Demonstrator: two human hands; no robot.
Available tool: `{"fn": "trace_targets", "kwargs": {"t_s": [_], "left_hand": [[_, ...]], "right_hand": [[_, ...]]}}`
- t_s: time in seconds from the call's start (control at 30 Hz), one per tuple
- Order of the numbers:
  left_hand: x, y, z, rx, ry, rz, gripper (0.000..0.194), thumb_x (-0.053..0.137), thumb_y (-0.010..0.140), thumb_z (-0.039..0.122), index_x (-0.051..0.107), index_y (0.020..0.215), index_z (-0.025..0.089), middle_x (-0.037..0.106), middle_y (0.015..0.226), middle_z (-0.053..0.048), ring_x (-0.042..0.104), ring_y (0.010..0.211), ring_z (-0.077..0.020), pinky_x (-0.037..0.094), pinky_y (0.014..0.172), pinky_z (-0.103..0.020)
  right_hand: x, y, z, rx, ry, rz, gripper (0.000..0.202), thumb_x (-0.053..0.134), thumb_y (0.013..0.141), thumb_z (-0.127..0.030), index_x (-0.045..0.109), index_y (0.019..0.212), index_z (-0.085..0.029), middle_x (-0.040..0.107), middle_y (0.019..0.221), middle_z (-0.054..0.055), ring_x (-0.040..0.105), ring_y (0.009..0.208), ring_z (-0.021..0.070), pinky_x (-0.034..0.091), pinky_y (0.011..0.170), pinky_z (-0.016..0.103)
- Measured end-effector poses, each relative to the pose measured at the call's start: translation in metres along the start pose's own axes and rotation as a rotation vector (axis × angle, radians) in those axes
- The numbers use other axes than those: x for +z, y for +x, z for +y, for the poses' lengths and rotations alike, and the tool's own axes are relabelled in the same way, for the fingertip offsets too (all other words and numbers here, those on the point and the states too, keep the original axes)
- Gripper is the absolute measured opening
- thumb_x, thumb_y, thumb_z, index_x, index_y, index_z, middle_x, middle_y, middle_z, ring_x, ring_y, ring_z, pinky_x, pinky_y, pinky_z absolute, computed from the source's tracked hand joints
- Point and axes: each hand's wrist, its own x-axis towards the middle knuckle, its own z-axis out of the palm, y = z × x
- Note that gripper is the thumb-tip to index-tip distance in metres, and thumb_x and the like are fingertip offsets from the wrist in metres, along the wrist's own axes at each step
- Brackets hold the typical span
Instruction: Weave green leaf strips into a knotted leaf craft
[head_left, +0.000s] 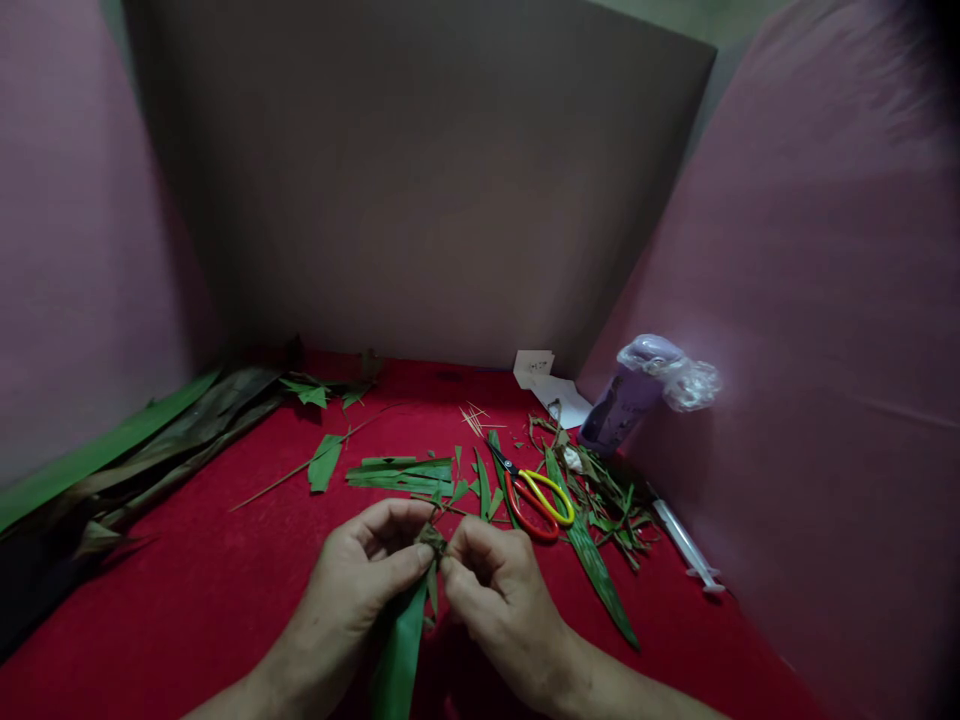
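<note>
Left hand (365,570): my thumb and fingers pinch the small brownish leaf knot (431,540) from the left.
Right hand (495,580): pinched shut on the same knot from the right, fingertips almost meeting my left.
Leaf strip (401,640): green, hanging from the knot toward me, between my wrists.
Scissors (536,495): red and yellow handles, lying just beyond my right hand.
Tabletop (202,590): red cloth, cut leaf pieces (401,472) scattered beyond my hands.
Syringe (686,545): far right, well apart.
</note>
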Motion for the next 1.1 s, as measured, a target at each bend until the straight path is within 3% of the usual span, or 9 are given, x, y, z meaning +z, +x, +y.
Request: {"fn": "trace_targets", "kwargs": {"t_s": [0.07, 0.17, 0.33, 0.47, 0.7, 1.1], "left_hand": [[-0.0011, -0.0003, 0.0012, -0.024, -0.020, -0.074, 0.027, 0.078, 0.058, 0.015, 0.068, 0.083, 0.018, 0.070, 0.078, -0.003, 0.064, 0.071, -0.0170, 0.050, 0.062, -0.024], [-0.0008, 0.0005, 0.0010, -0.077, -0.018, -0.142, 0.017, 0.075, 0.065, 0.021, 0.068, 0.080, 0.016, 0.070, 0.075, -0.004, 0.063, 0.066, -0.0162, 0.049, 0.060, -0.024], [0.0020, 0.0040, -0.0048, -0.056, 0.048, -0.102, 0.017, 0.074, 0.068, 0.028, 0.065, 0.065, 0.015, 0.063, 0.058, 0.001, 0.054, 0.050, -0.0090, 0.043, 0.049, -0.018], [0.0014, 0.0037, -0.0081, -0.080, 0.061, -0.100, 0.019, 0.071, 0.071, 0.033, 0.064, 0.068, 0.016, 0.061, 0.055, 0.002, 0.053, 0.045, -0.0088, 0.042, 0.044, -0.018], [0.0028, -0.0002, -0.0045, -0.092, 0.024, -0.064, 0.019, 0.073, 0.068, 0.034, 0.063, 0.069, 0.018, 0.058, 0.051, 0.004, 0.051, 0.039, -0.0088, 0.042, 0.039, -0.018], [0.0008, 0.0017, -0.0066, -0.055, 0.045, -0.076, 0.015, 0.072, 0.070, 0.032, 0.064, 0.072, 0.019, 0.057, 0.051, 0.005, 0.052, 0.039, -0.0076, 0.043, 0.040, -0.017]], "right_hand": [[0.0004, -0.0002, 0.0002, 0.004, 0.006, -0.003, 0.020, 0.046, 0.076, -0.021, 0.039, 0.057, -0.019, 0.038, 0.048, -0.006, 0.035, 0.045, 0.0081, 0.026, 0.043, 0.020], [0.0009, 0.0000, 0.0007, 0.015, 0.013, -0.016, 0.021, 0.047, 0.077, -0.023, 0.040, 0.058, -0.020, 0.039, 0.047, -0.006, 0.037, 0.044, 0.0084, 0.027, 0.043, 0.020], [0.0017, -0.0011, -0.0008, -0.010, 0.017, -0.041, 0.021, 0.046, 0.077, -0.021, 0.040, 0.057, -0.019, 0.040, 0.048, -0.005, 0.037, 0.045, 0.0086, 0.027, 0.044, 0.021], [0.0006, -0.0012, -0.0025, -0.040, 0.046, -0.070, 0.021, 0.046, 0.076, -0.019, 0.039, 0.056, -0.019, 0.038, 0.048, -0.006, 0.034, 0.045, 0.0081, 0.027, 0.044, 0.020], [0.0007, 0.0000, -0.0008, -0.052, -0.034, -0.005, 0.020, 0.046, 0.073, -0.017, 0.038, 0.055, -0.019, 0.035, 0.047, -0.006, 0.033, 0.044, 0.0080, 0.025, 0.044, 0.021], [-0.0004, -0.0019, -0.0023, -0.062, -0.069, 0.036, 0.020, 0.045, 0.071, -0.017, 0.036, 0.054, -0.020, 0.032, 0.047, -0.006, 0.031, 0.044, 0.0076, 0.024, 0.043, 0.021]]}}
